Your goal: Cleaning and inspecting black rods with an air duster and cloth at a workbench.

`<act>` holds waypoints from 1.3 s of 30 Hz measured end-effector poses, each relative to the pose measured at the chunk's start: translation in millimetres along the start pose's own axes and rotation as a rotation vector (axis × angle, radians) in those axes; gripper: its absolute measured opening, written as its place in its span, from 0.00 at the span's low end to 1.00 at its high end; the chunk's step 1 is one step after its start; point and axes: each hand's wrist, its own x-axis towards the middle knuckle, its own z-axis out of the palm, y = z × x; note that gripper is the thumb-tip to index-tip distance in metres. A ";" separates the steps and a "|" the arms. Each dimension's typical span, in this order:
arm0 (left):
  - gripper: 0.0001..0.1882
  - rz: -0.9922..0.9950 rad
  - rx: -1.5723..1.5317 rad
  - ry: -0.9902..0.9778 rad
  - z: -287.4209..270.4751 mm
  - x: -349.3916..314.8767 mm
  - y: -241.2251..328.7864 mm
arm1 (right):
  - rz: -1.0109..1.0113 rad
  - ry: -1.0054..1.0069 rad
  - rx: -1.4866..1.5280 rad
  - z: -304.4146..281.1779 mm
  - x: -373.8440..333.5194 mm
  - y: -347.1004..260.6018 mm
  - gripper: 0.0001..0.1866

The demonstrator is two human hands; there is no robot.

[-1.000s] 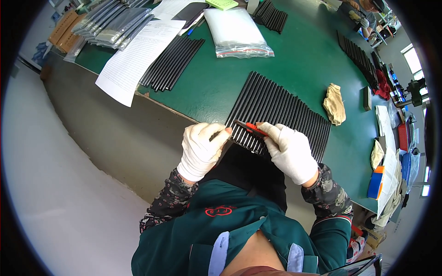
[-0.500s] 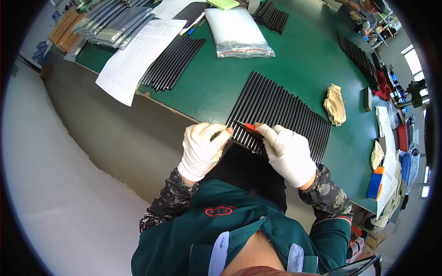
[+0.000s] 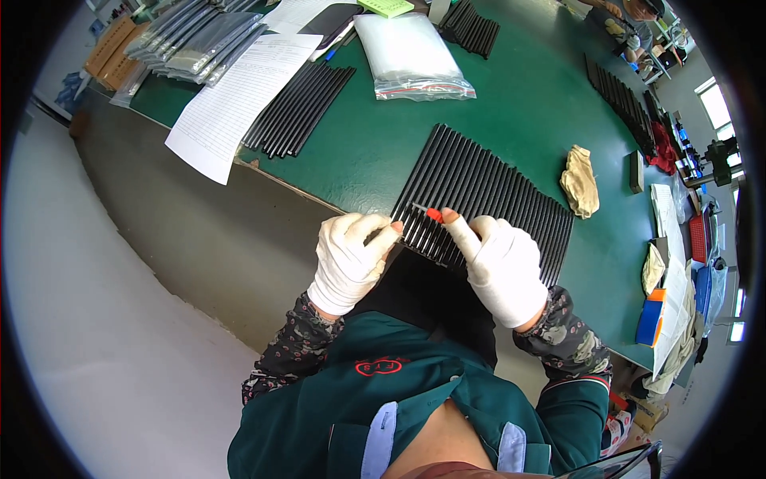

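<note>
Black rods [image 3: 487, 184] lie side by side in a wide row on the green table, their near ends toward me. My gloved left hand [image 3: 355, 255] is closed in a pinch at the near end of the leftmost rods; what sits between its fingertips is hidden. In my gloved right hand [image 3: 503, 263] is a small red-handled tool [image 3: 433, 215] with a slim metal tip. Thumb and fingers close round its handle, and the tip points left, over the rods near my left fingertips. Bare fingertips show through both white gloves.
Farther left lie a second group of black rods [image 3: 299, 112], a printed sheet [image 3: 239, 104] and bagged parts [image 3: 195, 48]. A clear plastic bag [image 3: 415, 56] lies at the back. To the right are a beige glove [image 3: 580, 182] and a grey block [image 3: 636, 172]. Another person [image 3: 634, 28] sits far right.
My right hand has shifted slightly, and the red-handled tool has turned, its tip now a little farther up and right. The left hand stays in place.
</note>
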 end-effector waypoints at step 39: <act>0.20 0.015 0.024 0.014 1.4 0.3 0.4 | 0.181 -0.034 0.460 10.6 -5.8 8.2 0.20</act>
